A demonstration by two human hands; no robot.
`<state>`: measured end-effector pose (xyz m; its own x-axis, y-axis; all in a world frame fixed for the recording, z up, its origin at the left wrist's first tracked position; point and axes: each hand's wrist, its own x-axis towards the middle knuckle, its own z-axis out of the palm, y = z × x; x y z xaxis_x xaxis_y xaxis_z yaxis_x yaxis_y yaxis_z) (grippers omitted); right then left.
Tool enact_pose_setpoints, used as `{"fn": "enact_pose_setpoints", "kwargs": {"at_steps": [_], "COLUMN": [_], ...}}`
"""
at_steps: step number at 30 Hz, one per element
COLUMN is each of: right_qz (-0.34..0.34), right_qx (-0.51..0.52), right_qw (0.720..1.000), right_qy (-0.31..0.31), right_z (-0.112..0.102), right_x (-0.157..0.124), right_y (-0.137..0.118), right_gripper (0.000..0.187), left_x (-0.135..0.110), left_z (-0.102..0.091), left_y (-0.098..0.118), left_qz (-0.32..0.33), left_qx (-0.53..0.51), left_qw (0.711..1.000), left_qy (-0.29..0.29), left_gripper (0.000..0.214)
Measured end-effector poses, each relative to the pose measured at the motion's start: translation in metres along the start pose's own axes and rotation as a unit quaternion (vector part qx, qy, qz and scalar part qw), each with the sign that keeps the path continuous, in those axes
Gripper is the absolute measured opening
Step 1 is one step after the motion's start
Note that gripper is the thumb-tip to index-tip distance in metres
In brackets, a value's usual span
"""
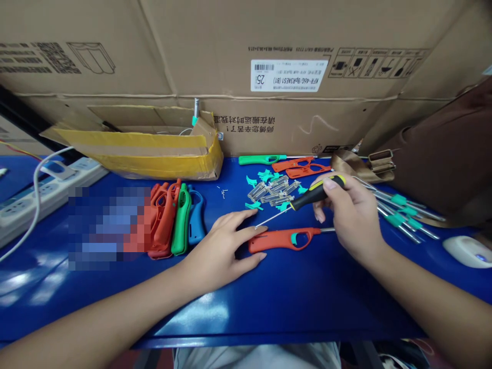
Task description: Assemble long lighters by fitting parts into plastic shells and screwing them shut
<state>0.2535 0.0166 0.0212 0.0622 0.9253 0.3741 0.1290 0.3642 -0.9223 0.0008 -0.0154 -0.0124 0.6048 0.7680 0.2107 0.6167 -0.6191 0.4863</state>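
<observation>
My right hand [357,220] is closed round the black and yellow handle of a screwdriver [315,195]. Its thin shaft slants down to the left, with the tip by my left index finger. On the blue table lies a red long-nosed gas lighter [274,241], its metal tube pointing right and a teal trigger in its loop. My left hand [219,243] grips the lighter's rear end between thumb and fingers. Just behind it are several clear fuel tanks [274,192] and loose teal triggers [253,205].
Red, green and blue lighter shells [180,220] stand at left, near tiny screws [223,193]. A yellow-taped box [154,156], a power strip [46,187] and a cardboard wall [215,46] lie beyond. Metal tubes with teal parts [403,212] and a white mouse [467,251] are at right.
</observation>
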Motion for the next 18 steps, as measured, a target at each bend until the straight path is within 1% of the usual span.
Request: {"fn": "enact_pose_setpoints", "kwargs": {"at_steps": [3, 8, 13, 16, 18], "right_qz": [0.015, 0.032, 0.038, 0.043, 0.044], "right_qx": [0.036, 0.064, 0.072, 0.076, 0.076], "right_qw": [0.999, 0.997, 0.997, 0.996, 0.996], "right_qy": [0.008, 0.008, -0.001, -0.005, -0.008], "right_z": [-0.002, -0.004, -0.002, -0.002, -0.003], "right_x": [0.0, 0.0, 0.0, -0.001, -0.001], "right_y": [0.003, 0.003, 0.002, 0.003, 0.003], "right_gripper": [0.024, 0.02, 0.023, 0.023, 0.022], "left_x": [0.001, 0.003, 0.005, 0.005, 0.006], "left_z": [-0.003, -0.008, -0.01, -0.01, -0.011], "left_y": [0.002, 0.007, 0.013, 0.013, 0.013], "left_qz": [-0.011, -0.001, 0.024, 0.022, 0.015], "left_qx": [-0.034, -0.09, -0.158, -0.176, -0.179], "left_qw": [0.999, 0.991, 0.979, 0.974, 0.973], "left_qy": [0.037, 0.1, 0.13, 0.144, 0.147], "left_gripper": [0.041, 0.029, 0.017, 0.006, 0.006]}}
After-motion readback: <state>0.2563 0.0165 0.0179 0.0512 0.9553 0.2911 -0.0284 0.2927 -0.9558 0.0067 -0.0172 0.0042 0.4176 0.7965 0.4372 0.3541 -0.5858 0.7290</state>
